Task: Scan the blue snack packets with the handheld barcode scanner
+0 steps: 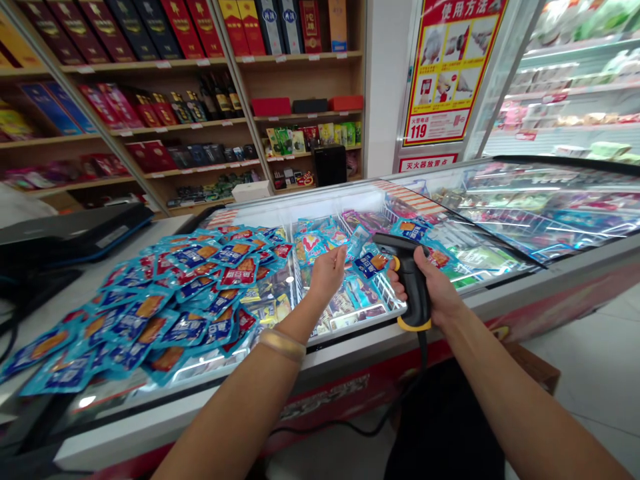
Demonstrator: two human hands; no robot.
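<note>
My right hand point(434, 288) grips a black and yellow barcode scanner point(407, 267) by its handle, held over the open chest freezer point(350, 200) with its head pointing left. A cable hangs from the scanner's base. My left hand point(327, 272), with a bracelet at the wrist, reaches over the freezer opening; its fingers are curled loosely and I see nothing in them. It hovers just above blue ice-cream packets point(367, 263) inside the freezer. A large heap of blue and red snack packets point(170, 293) lies on the freezer's glass lid to the left of my left hand.
Wooden shelves point(300, 113) with boxed goods line the back wall. A dark device point(75, 233) sits on the counter at left. A red notice poster point(450, 67) hangs beside a refrigerated display point(575, 87) at right. More glass-covered freezer point(540, 200) stretches to the right.
</note>
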